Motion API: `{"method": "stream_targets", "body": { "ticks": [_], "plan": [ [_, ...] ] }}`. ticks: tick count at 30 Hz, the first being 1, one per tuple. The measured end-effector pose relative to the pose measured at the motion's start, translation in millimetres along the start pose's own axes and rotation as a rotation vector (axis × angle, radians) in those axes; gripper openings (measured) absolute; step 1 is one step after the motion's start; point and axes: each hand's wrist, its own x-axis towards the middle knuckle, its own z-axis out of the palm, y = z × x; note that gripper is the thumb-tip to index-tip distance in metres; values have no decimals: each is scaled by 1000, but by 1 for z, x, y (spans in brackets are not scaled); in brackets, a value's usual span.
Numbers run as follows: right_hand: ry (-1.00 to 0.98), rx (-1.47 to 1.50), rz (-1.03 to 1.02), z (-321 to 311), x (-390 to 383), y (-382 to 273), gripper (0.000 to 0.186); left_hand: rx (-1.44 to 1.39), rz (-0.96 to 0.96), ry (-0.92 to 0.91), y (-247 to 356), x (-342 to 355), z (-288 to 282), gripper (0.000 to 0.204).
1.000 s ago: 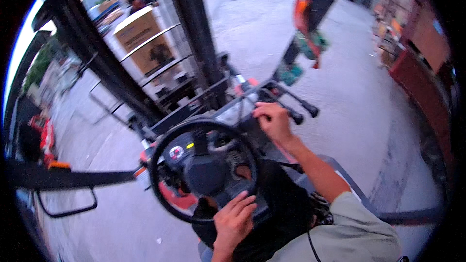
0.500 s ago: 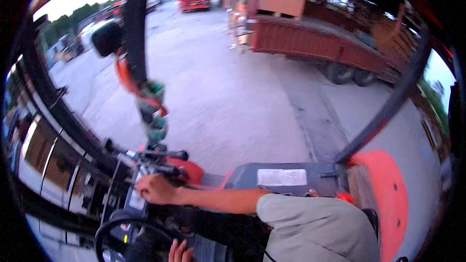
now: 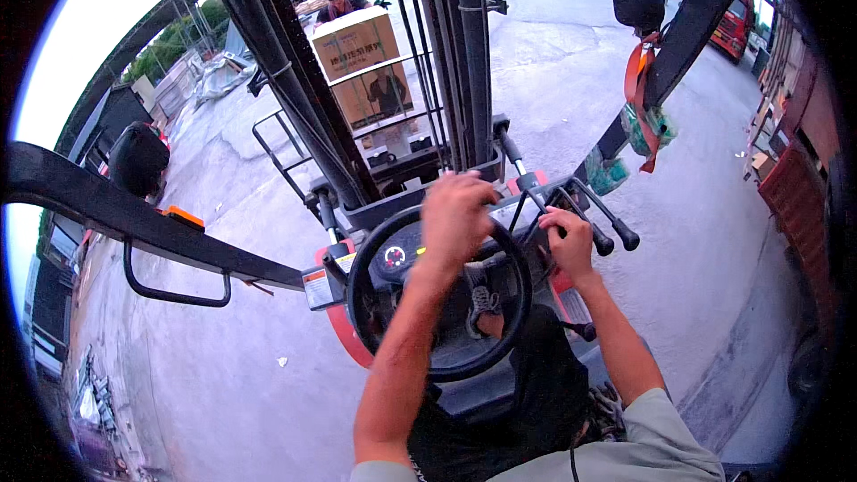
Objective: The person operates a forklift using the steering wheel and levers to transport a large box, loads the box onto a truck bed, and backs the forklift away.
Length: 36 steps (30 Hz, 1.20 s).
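The steering wheel (image 3: 446, 373) is placed just below the left hand (image 3: 458, 221), by which its rim is covered at about 12 to 1 o'clock; the fingers are bent in a half-closed curl, slightly blurred, and whether the rim is gripped cannot be told. The smaller control levers (image 3: 629, 239) are set just beside the right hand (image 3: 568, 236), with two knobs seen at about 3 o'clock from it; this hand is loosely curled, thumb and fingers drawn near each other, and whether a lever end is held inside cannot be told. The wheel is formed as a smooth black ring, the levers as slim dark rods ended in rounded black knobs. All around, pale, worn grey ground (image 3: 241, 393) is spread. Toward 12 o'clock from the wheel, the view is partly blocked by a tall, dark metal mast (image 3: 473, 62); toward 11 o'clock, a brown cardboard carton (image 3: 370, 94) is crossed by thin bars, and a person (image 3: 344, 2) is partly hidden behind it. Toward 1 o'clock, a slanted black post (image 3: 701, 31) is seen beside a dark mirror (image 3: 637, 5) and a dangling orange strap (image 3: 636, 76).
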Motion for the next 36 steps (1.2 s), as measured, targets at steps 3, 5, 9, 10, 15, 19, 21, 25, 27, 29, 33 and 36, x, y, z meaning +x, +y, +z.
{"method": "stream_targets", "body": {
  "ticks": [3,5,9,10,15,19,21,25,27,29,33,36],
  "plan": [
    [4,-26,18,-9,-1,5,12,87,-69,95,-29,-16,-34,21],
    [29,-26,2,-13,0,13,11,97,-137,106,-34,-37,-54,24],
    [26,-16,-23,4,8,7,16,90,-327,166,-25,-97,-92,25],
    [26,20,-20,22,7,9,15,133,-336,190,-21,-112,-104,25],
    [-158,393,-135,22,5,129,32,87,-286,312,-8,-134,-75,18],
    [-131,264,150,-63,-6,183,22,-41,-163,389,-6,-121,-43,13],
    [-147,35,204,-56,-9,130,21,-2,-208,410,-5,-122,-48,13],
    [-96,24,209,-83,-4,132,21,-86,-197,414,2,-97,-43,13],
    [-86,99,86,-119,-8,178,30,-122,-130,353,3,-84,-34,15],
    [-94,214,61,-103,-20,140,33,-35,-187,311,-3,-108,-48,18],
    [-15,27,-26,-30,-13,30,16,41,-292,282,-16,-125,-67,23],
    [32,51,32,-34,-2,24,15,26,-298,273,0,-102,-74,25]
  ]
}}
